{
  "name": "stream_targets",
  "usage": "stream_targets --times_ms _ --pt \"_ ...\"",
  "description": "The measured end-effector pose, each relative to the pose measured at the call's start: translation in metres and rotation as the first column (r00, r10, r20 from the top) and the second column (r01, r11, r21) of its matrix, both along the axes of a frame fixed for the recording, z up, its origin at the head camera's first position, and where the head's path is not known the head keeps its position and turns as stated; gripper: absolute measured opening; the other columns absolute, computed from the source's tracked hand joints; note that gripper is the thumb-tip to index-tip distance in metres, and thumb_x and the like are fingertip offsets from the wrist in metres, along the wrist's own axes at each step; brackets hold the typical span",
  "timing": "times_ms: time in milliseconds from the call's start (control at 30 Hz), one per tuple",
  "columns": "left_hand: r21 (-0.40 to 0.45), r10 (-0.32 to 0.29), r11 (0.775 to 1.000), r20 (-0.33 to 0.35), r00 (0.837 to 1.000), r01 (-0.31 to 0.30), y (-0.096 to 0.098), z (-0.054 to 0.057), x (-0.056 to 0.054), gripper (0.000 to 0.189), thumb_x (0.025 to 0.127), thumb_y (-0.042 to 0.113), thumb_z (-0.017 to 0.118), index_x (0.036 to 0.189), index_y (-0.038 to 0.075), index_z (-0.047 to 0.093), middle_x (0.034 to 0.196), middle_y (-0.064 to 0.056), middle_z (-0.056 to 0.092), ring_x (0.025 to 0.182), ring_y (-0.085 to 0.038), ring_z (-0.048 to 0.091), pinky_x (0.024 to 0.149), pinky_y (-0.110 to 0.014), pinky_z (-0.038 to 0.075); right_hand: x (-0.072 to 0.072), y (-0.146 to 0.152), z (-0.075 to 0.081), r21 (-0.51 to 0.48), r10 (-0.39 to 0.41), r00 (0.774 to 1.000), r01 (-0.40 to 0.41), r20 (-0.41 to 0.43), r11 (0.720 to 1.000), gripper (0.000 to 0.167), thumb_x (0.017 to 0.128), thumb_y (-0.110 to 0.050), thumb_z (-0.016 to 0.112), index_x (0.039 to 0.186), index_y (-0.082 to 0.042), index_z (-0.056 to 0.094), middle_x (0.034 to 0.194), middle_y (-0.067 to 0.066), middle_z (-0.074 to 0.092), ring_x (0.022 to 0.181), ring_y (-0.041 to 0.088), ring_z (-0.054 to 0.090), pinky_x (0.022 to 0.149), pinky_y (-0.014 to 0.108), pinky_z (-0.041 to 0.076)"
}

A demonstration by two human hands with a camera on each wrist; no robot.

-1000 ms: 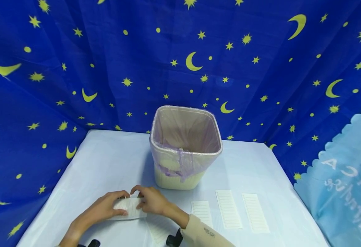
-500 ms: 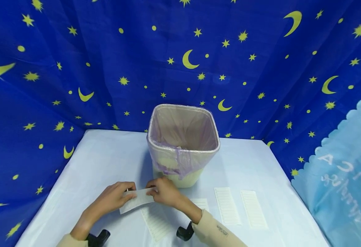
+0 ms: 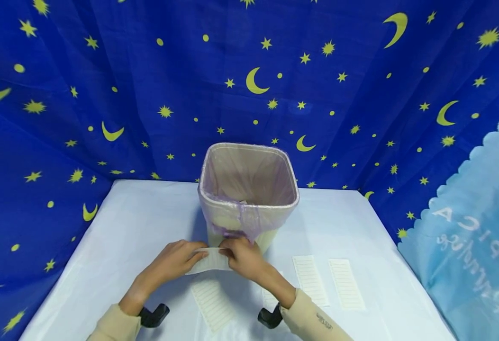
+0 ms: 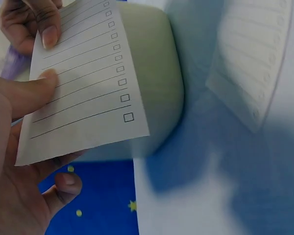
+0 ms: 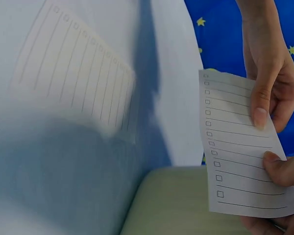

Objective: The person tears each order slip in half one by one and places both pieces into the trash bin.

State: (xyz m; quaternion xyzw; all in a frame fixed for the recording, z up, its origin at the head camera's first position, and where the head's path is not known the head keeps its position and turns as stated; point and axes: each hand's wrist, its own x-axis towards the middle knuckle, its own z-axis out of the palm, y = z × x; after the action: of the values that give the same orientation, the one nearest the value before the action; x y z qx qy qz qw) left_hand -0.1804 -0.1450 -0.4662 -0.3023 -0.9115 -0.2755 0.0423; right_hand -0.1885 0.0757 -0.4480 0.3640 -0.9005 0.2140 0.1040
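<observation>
Both hands pinch one slip of checklist paper (image 4: pixel 83 93), printed with ruled lines and a column of small boxes. In the head view the left hand (image 3: pixel 181 259) holds its left part, and the right hand (image 3: pixel 242 258) grips the right part, thumbs on the printed face. The paper is whole and bends slightly, held above the table just before the waste bin (image 3: pixel 236 222). Below the hands another lined slip (image 3: pixel 213 300) lies flat on the table. In the right wrist view the held slip's boxes run along its left edge.
The bin has a thin purple liner (image 3: pixel 249 218), and something small and white lies inside it. To the right, more slips lie on the white table (image 3: pixel 147 208): one paper slip (image 3: pixel 311 279), another paper slip (image 3: pixel 346 284), and one partly behind the right forearm. Blue star-patterned cloth hangs behind.
Both hands have lifted the slip and moved right and away from the body, up to the bin's front. The right hand now overlaps the bin's lower part in the head view.
</observation>
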Motion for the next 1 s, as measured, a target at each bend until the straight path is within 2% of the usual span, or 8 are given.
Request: stream_targets --times_ms 167,333,567,700,867,1000 --pt "-0.005 -0.038 0.999 -0.049 0.998 0.038 0.016 0.003 0.0 0.016 0.097 0.022 0.06 0.082 0.022 0.066 0.059 0.017 0.043 0.051 0.003 0.034 0.052 -0.021 0.035 0.007 0.013 0.005 0.049 -0.046 0.999 0.047 -0.023 0.998 0.005 0.088 -0.013 0.068 0.087 -0.017 0.071 0.082 -0.007 0.069 0.077 0.012 0.066 0.06 0.03 0.051" --pt "-0.001 -0.073 0.997 -0.057 0.996 0.073 0.026 0.011 0.002 0.022 0.098 0.022 0.059 0.076 0.023 0.058 0.055 0.017 0.029 0.046 0.004 0.027 0.048 -0.019 0.029 0.013 0.021 0.011 0.045 -0.031 0.997 0.034 -0.067 0.998 0.007 0.093 -0.021 0.066 0.09 -0.018 0.072 0.079 -0.008 0.069 0.069 0.008 0.064 0.06 0.027 0.051" --pt "0.003 -0.089 0.996 -0.121 0.989 0.09 0.035 0.024 0.004 0.019 0.098 0.023 0.059 0.079 0.022 0.061 0.056 0.018 0.029 0.048 0.004 0.029 0.049 -0.019 0.031 0.014 0.03 0.019 0.006 -0.002 0.989 0.003 -0.149 1.0 0.01 0.093 -0.015 0.065 0.086 -0.016 0.072 0.075 -0.007 0.069 0.066 0.008 0.064 0.061 0.027 0.052" --pt "0.005 -0.098 0.995 -0.132 0.986 0.1 0.04 0.029 0.003 0.022 0.099 0.026 0.058 0.078 0.021 0.063 0.056 0.018 0.028 0.048 0.004 0.028 0.049 -0.019 0.03 0.013 0.032 0.022 0.002 0.011 0.987 -0.011 -0.161 1.0 0.011 0.092 -0.014 0.064 0.084 -0.015 0.072 0.072 -0.008 0.067 0.059 0.003 0.056 0.059 0.026 0.05" --pt "0.013 -0.121 0.992 -0.157 0.98 0.124 0.046 0.029 0.003 0.026 0.099 0.025 0.057 0.074 0.02 0.061 0.055 0.017 0.029 0.048 0.005 0.028 0.048 -0.017 0.029 0.013 0.033 0.022 -0.015 0.038 0.989 -0.04 -0.144 0.999 0.014 0.094 -0.018 0.063 0.082 -0.016 0.07 0.065 -0.01 0.061 0.054 -0.001 0.042 0.053 0.019 0.042" --pt "0.008 -0.129 0.991 -0.176 0.976 0.132 0.05 0.028 0.003 0.03 0.099 0.025 0.057 0.069 0.021 0.055 0.055 0.017 0.029 0.047 0.005 0.027 0.047 -0.017 0.027 0.013 0.035 0.019 -0.015 0.043 0.986 -0.046 -0.163 0.999 0.016 0.094 -0.017 0.062 0.079 -0.016 0.068 0.063 -0.01 0.058 0.053 -0.001 0.04 0.052 0.018 0.04"
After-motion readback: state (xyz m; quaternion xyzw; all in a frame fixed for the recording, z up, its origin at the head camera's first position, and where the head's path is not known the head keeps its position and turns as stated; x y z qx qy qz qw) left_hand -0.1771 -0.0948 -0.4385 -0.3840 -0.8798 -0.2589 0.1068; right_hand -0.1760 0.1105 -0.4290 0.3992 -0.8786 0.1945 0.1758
